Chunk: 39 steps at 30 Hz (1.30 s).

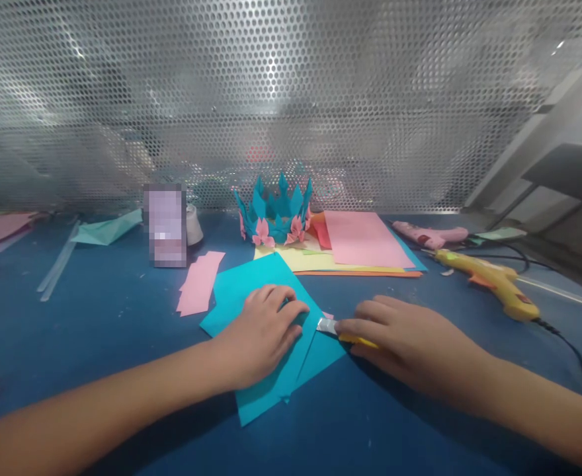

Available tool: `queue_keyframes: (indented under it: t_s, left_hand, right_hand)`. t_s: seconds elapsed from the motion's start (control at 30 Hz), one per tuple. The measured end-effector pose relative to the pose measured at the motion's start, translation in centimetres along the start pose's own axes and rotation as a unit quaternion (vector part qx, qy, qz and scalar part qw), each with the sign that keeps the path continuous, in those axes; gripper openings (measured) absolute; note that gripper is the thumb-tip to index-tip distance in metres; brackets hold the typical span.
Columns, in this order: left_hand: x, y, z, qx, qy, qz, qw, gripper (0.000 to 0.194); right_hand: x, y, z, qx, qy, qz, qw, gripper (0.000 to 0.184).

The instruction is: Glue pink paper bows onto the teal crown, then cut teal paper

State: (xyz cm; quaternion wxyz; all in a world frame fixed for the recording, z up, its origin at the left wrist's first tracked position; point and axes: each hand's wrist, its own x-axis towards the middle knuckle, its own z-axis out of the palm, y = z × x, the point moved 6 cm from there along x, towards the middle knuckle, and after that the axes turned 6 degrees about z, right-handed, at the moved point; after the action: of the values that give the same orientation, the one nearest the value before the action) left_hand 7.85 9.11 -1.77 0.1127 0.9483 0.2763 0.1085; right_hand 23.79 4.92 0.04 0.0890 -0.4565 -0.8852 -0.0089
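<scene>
My left hand (266, 330) lies on overlapping sheets of turquoise paper (256, 281), its fingers bent slightly and pressing them to the table. In my right hand (400, 337) is a yellow utility knife (358, 340), fingers wrapped round its handle. The knife's metal end touches or hovers just over the paper's right edge; I cannot tell which. A narrow slit or fold line runs down the paper from near the blade. Several pink paper strips (202, 284) lie to the left of the turquoise sheets.
Behind the paper stands a turquoise paper crown (276, 211) with pink flowers, beside stacked coloured sheets (365, 238). A yellow glue gun (489, 281) and a pink glue gun (430, 235) lie right, with cords. A blurred-out upright object (166, 228), a white spool (194, 225) and glue sticks (60, 261) are left.
</scene>
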Motion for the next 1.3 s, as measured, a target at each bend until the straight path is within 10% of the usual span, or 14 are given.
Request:
queue_keyframes:
  t_s: [1.3]
  left_hand:
    - [-0.8, 1.0, 0.8, 0.142, -0.021, 0.064, 0.988, 0.036]
  right_hand:
    - [-0.6, 0.4, 1.1, -0.052, -0.006, -0.061, 0.997, 0.031]
